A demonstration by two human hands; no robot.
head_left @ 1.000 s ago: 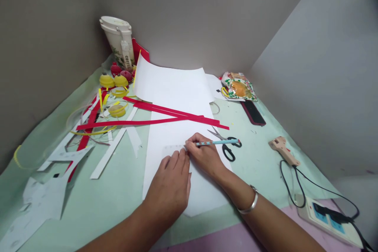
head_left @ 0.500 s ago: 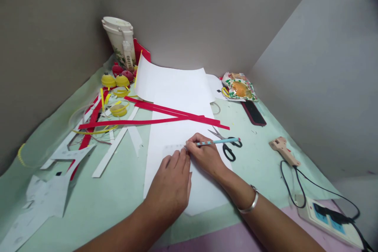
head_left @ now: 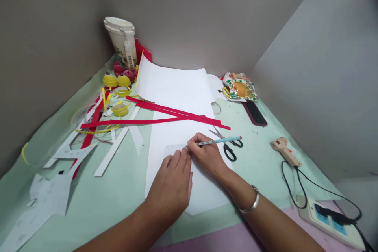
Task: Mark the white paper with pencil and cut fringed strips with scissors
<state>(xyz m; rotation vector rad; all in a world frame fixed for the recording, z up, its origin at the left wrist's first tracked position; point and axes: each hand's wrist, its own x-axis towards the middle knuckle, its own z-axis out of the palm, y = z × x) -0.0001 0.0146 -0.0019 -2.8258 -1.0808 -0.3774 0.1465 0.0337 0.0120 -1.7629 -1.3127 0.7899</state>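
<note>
My right hand [head_left: 206, 155] grips a light blue pencil [head_left: 227, 139], its tip end down at a long white paper sheet [head_left: 165, 134]. My left hand [head_left: 173, 179] lies on the same sheet, fingers stretched forward and close together, the fingertips beside the pencil hand. A pale, see-through piece with faint marks [head_left: 171, 149] shows just beyond the left fingers. Red strips [head_left: 141, 122] lie across the sheet above both hands. Black-handled scissors [head_left: 229, 152] rest right of my right hand, partly over the sheet's edge.
Left are white cut-outs [head_left: 53, 193], white strips [head_left: 112, 151], yellow rolls [head_left: 120, 109] and yellow domes [head_left: 110, 80]. A white bucket [head_left: 121, 39] stands behind. On the right are a snack packet [head_left: 240, 88], a phone [head_left: 254, 113], a glue gun [head_left: 286, 151] and a power strip [head_left: 330, 220].
The view has shifted very slightly. My right hand and the pencil sit a touch further right; my left hand has barely moved.
</note>
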